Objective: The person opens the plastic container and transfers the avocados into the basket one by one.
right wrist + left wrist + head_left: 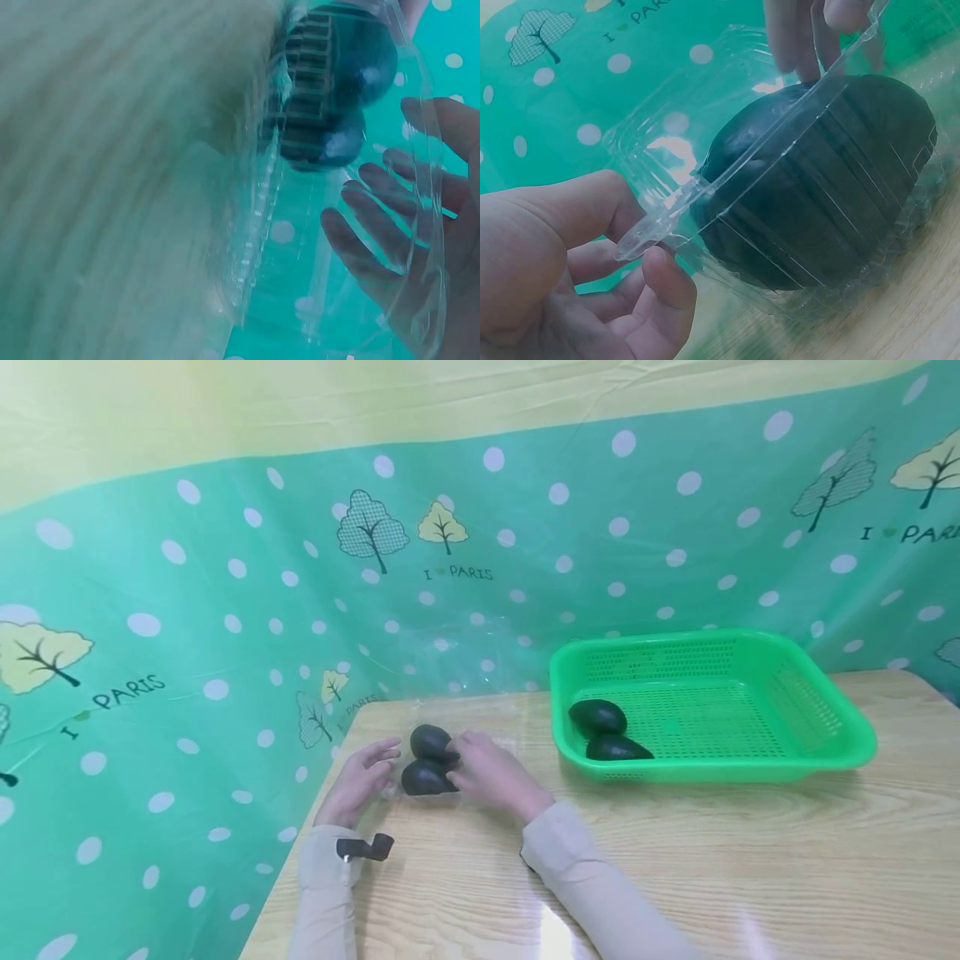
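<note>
Two dark avocados [430, 742] lie one behind the other in a clear plastic container [641, 234] at the table's left side. With thumb and fingers my left hand [357, 782] pinches the container's corner, best seen in the left wrist view. My right hand [489, 770] reaches over the container from the right. In the right wrist view its fingers [364, 225] are spread and fairly straight, seen through the plastic. Its fingertips come right at the top of an avocado [817, 187] in the left wrist view.
To the right stands a green perforated basket [757, 768] with two more avocados [598, 716] at its left end. A dotted curtain [525, 585] hangs behind and to the left of the wooden table [750, 860]. A black device [365, 847] sits on the left sleeve.
</note>
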Demonstrator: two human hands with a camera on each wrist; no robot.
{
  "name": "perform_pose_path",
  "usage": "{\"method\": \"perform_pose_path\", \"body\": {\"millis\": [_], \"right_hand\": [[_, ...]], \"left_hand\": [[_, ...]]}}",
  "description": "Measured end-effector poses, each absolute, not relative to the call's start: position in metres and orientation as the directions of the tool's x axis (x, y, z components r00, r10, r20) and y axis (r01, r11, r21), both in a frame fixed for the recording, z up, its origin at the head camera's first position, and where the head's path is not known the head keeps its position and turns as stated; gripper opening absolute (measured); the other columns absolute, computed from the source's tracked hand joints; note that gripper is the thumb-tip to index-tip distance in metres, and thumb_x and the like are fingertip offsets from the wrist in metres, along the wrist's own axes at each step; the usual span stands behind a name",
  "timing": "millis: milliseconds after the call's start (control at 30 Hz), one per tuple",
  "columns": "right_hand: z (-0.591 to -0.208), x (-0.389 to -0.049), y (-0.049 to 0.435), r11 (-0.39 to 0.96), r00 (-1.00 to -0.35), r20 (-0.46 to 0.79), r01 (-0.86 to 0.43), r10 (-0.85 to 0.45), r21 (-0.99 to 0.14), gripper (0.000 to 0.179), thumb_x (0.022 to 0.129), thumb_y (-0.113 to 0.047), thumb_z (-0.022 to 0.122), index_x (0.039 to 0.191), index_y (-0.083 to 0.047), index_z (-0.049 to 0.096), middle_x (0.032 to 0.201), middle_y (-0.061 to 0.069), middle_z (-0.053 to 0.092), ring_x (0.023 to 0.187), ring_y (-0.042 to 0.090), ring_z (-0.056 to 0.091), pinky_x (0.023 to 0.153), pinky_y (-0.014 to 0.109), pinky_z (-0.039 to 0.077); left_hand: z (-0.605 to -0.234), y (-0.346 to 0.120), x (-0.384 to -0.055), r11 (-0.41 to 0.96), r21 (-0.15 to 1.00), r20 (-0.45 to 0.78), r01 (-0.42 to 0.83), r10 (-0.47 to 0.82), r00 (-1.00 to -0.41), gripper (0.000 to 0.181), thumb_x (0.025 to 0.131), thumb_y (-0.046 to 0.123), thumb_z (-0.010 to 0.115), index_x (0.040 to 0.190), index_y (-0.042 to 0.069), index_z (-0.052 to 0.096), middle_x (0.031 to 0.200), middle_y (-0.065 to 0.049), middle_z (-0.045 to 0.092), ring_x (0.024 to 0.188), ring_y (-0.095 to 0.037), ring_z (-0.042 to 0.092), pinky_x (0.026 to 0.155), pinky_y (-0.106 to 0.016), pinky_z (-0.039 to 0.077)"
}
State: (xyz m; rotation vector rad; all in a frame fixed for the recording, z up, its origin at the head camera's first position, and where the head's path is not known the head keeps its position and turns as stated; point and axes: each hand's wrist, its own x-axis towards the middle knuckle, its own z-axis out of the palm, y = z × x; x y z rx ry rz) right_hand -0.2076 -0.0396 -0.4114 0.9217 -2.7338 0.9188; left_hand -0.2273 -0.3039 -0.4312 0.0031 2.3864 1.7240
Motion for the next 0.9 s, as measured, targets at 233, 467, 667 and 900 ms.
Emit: {"method": "perform_pose_path", "body": {"millis": [233,467,667,900], "right_hand": [[-0.414,-0.205,-0.049,0.642,-0.805,0.305,-0.591,-0.509,-0.489,0.039,0.093,-0.026,0.067,0.126,-0.004,0.062,0.128,0.012,0.061,0.118,0.026,0.059,0.099,0.039,0.051],[-0.415,-0.204,-0.055,0.658,-0.801,0.303,-0.597,-0.516,-0.458,0.043,0.095,-0.030,0.066,0.129,-0.004,0.060,0.129,0.013,0.062,0.119,0.025,0.059,0.099,0.039,0.051],[-0.414,-0.204,-0.060,0.673,-0.818,0.251,-0.571,-0.518,-0.471,0.049,0.096,-0.036,0.063,0.133,-0.004,0.058,0.132,0.014,0.061,0.122,0.027,0.058,0.102,0.039,0.050],[-0.415,-0.205,-0.064,0.681,-0.833,0.215,-0.543,-0.509,-0.492,0.050,0.097,-0.039,0.060,0.135,-0.006,0.057,0.132,0.013,0.061,0.120,0.026,0.060,0.101,0.039,0.050]], "left_hand": [[-0.430,-0.303,-0.226,0.320,0.940,-0.159,-0.114,0.117,-0.980,0.056,0.095,0.006,0.048,0.150,0.008,0.040,0.148,-0.020,0.043,0.127,-0.033,0.046,0.101,-0.038,0.045],[-0.431,-0.302,-0.226,0.305,0.947,-0.147,-0.105,0.118,-0.982,0.056,0.094,0.005,0.049,0.150,0.007,0.040,0.147,-0.020,0.044,0.113,-0.029,0.053,0.087,-0.030,0.051],[-0.431,-0.302,-0.225,0.311,0.945,-0.139,-0.099,0.108,-0.984,0.055,0.095,0.006,0.050,0.149,0.008,0.042,0.146,-0.021,0.046,0.115,-0.032,0.052,0.089,-0.030,0.050],[-0.430,-0.301,-0.226,0.315,0.943,-0.148,-0.107,0.108,-0.983,0.056,0.093,0.005,0.049,0.148,0.009,0.043,0.146,-0.020,0.046,0.122,-0.033,0.049,0.091,-0.029,0.049]]}}
